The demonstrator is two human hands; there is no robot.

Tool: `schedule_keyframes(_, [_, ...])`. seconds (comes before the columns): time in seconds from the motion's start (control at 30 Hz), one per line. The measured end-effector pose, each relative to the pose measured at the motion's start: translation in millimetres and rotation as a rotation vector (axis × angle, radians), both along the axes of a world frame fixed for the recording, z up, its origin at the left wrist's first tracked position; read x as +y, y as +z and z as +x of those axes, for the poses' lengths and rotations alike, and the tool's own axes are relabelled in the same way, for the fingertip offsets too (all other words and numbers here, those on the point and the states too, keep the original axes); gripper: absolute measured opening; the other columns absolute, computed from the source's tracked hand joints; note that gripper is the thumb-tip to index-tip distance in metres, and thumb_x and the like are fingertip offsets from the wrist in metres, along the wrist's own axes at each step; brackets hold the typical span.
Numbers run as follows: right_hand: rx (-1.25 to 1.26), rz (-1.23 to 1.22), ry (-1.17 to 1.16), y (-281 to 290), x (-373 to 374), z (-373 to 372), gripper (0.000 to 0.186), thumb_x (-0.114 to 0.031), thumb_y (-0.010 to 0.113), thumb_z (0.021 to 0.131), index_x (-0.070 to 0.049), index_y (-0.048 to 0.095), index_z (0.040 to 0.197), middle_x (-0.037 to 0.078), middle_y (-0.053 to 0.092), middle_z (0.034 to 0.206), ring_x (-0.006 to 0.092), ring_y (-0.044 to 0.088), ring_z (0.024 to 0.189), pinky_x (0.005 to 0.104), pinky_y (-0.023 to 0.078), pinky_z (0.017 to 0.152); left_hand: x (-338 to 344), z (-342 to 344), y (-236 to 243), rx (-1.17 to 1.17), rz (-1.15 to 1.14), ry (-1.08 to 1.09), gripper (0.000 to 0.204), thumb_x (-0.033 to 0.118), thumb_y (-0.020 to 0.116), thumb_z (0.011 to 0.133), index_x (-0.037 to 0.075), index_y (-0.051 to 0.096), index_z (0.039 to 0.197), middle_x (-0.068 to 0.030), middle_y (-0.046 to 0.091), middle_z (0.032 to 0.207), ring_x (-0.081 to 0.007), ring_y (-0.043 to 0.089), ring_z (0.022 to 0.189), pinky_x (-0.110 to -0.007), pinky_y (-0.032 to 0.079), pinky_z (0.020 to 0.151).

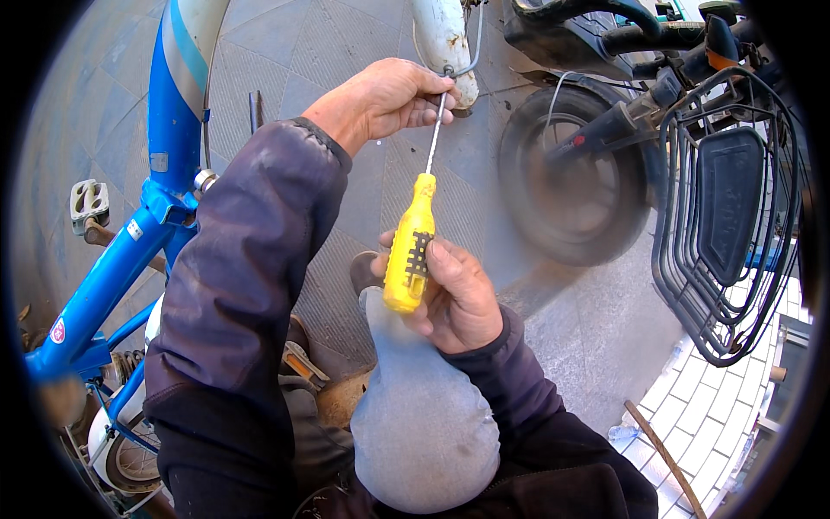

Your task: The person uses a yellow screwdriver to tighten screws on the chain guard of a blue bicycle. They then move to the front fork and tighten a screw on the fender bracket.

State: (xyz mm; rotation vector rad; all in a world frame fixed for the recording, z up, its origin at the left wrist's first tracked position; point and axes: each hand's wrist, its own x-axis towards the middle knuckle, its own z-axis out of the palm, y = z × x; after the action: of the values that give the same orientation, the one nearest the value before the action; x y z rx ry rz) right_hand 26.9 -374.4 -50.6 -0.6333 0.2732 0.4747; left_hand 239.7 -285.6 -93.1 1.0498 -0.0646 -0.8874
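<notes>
My right hand (pixel 458 294) is closed around the yellow handle of a screwdriver (pixel 411 246). Its thin shaft points away from me, up to a small screw (pixel 448 71) on a white mudguard (pixel 443 35). A bent metal stay (pixel 477 48) meets the mudguard at that screw. Beside the screwdriver's tip, my left hand (pixel 385 97) has its thumb and fingers drawn together at the mudguard's lower end. What the left fingertips pinch is too small to make out.
A blue bicycle frame (pixel 108 277) with a pedal (pixel 89 201) stands at my left. On the right are a dark wheel (pixel 571 173) and a black wire basket (pixel 731 208). My grey-clad knee (pixel 424 424) is below the screwdriver. A stick (pixel 666 454) leans at the lower right.
</notes>
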Motion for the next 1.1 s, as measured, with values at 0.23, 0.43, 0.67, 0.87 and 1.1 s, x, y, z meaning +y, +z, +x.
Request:
schedule_keyframes(0.23, [-0.057, 0.023, -0.025, -7, -3, -3, 0.041, -0.034, 0.048, 0.098, 0.0, 0.049, 0.122, 0.013, 0.063, 0.102, 0.0089, 0.06, 0.066, 0.0176, 0.049, 0.048, -1, -2, 6, 0.008, 0.016, -0.009, 0.02, 0.011, 0.052, 0.094, -0.007, 0.059, 0.101, -0.0102, 0.065, 0.081, -0.0153, 0.066, 0.065, -0.021, 0.056, 0.056])
schedule_keyframes(0.43, [-0.007, 0.026, 0.003, 4, 2, 0, 0.043, -0.034, 0.049, 0.098, 0.0, 0.048, 0.124, 0.014, 0.063, 0.103, 0.0097, 0.06, 0.064, 0.0178, 0.049, 0.048, 1, 0, 3, 0.03, 0.0, 0.018, 0.02, 0.01, 0.052, 0.094, -0.008, 0.058, 0.102, -0.0104, 0.065, 0.081, -0.015, 0.066, 0.065, -0.021, 0.056, 0.055])
schedule_keyframes(0.67, [-0.069, 0.073, -0.005, -6, -5, -3, 0.042, -0.035, 0.051, 0.096, -0.002, 0.049, 0.121, 0.013, 0.063, 0.101, 0.01, 0.06, 0.064, 0.0185, 0.05, 0.049, 1, -2, 11, 0.015, 0.015, -0.007, 0.02, 0.009, 0.053, 0.093, -0.008, 0.058, 0.103, -0.0106, 0.065, 0.082, -0.015, 0.066, 0.065, -0.02, 0.056, 0.055])
schedule_keyframes(0.87, [-0.017, 0.07, -0.013, 0, -1, -1, 0.043, -0.036, 0.052, 0.096, -0.001, 0.049, 0.121, 0.012, 0.062, 0.1, 0.0101, 0.06, 0.066, 0.0188, 0.05, 0.049, 2, -4, 12, 0.0, 0.037, 0.003, 0.02, 0.008, 0.053, 0.093, -0.009, 0.058, 0.103, -0.0111, 0.065, 0.082, -0.0153, 0.066, 0.066, -0.02, 0.055, 0.055])
schedule_keyframes(1.1, [-0.056, 0.051, -0.007, -1, -4, -2, 0.041, -0.035, 0.054, 0.095, -0.002, 0.049, 0.118, 0.011, 0.062, 0.1, 0.0107, 0.06, 0.066, 0.0195, 0.05, 0.049, 0, -3, 11, 0.038, 0.013, 0.012, 0.02, 0.008, 0.053, 0.093, -0.009, 0.058, 0.103, -0.0113, 0.065, 0.082, -0.0158, 0.066, 0.066, -0.021, 0.056, 0.055])
